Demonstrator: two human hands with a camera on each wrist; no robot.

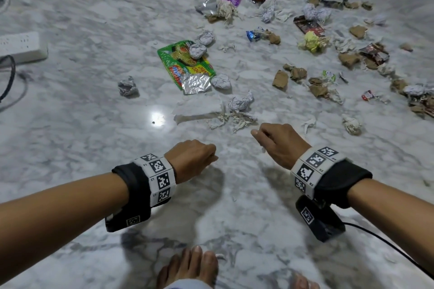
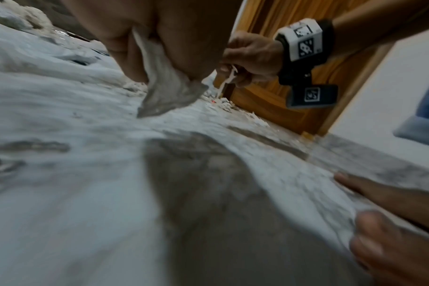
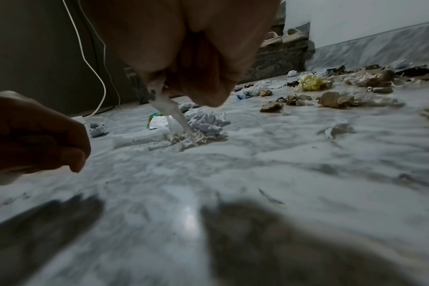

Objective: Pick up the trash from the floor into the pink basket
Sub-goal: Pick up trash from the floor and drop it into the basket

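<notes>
Marble floor (image 1: 82, 112), grey-veined, glossy; a wooden door and a white wall show in the left wrist view. No pink basket appears in any view.

Trash, loose: scattered across the floor, taking the green noodle packet (image 1: 185, 65) as landmark. On the packet's far end, a crumpled paper ball (image 1: 197, 51); at its near corner, another paper ball (image 1: 221, 81). Nearer than the packet, a flat tissue sheet (image 1: 199, 108) with shredded paper strips (image 1: 234, 119) beside it. Left of the packet, a lone paper wad (image 1: 127, 86). Right of the packet, brown cardboard scraps (image 1: 280, 80); farther right and beyond, a yellow crumpled piece (image 1: 311, 42).

Trash, in hand: left hand (image 1: 191, 159), grip clenched on a pale tissue scrap (image 2: 167, 91) hanging from the fingers. Right hand (image 1: 279, 142), grip pinching a thin paper strip (image 3: 174, 116) that trails down.

Handling, judged: everything light, soft, crushable. Balls take a whole-hand grasp; the packet is likely slippery, best pinched at an edge; shreds need gathering in a bunch.

Also present: power strip (image 1: 21, 46), far left of the packet.
</notes>
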